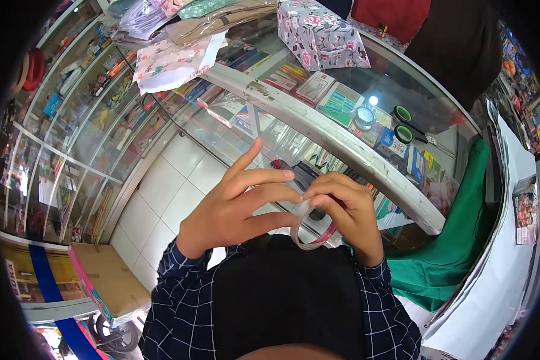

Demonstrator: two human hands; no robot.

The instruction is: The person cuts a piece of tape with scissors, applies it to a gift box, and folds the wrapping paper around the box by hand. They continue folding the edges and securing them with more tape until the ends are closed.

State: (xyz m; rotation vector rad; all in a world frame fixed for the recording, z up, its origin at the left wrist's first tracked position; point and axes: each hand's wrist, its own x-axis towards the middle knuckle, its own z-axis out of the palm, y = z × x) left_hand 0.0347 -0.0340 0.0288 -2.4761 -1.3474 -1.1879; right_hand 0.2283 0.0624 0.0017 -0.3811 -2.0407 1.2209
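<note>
A roll of clear tape (302, 231) with a pinkish inner ring is held up in front of the dark clothing. My right hand (348, 210) grips the roll at its upper right, thumb and fingers pinched at its top edge. My left hand (234, 204) is at the roll's left side, index finger raised and the other fingers spread, with fingertips near or touching the roll's edge. Beyond the hands, on the glass counter (342, 135), stands a box wrapped in grey floral paper (321, 36). Scissors with green and black handles (404, 124) lie to the right.
A pink floral package (177, 60) and plastic-wrapped clothes (222, 18) lie at the counter's far left. Green cloth (444, 264) and white sheets (486, 288) hang at the right. A cardboard box (111, 279) is at lower left, below glass shelves (72, 120). Dark fabric (456, 48) is at the back right.
</note>
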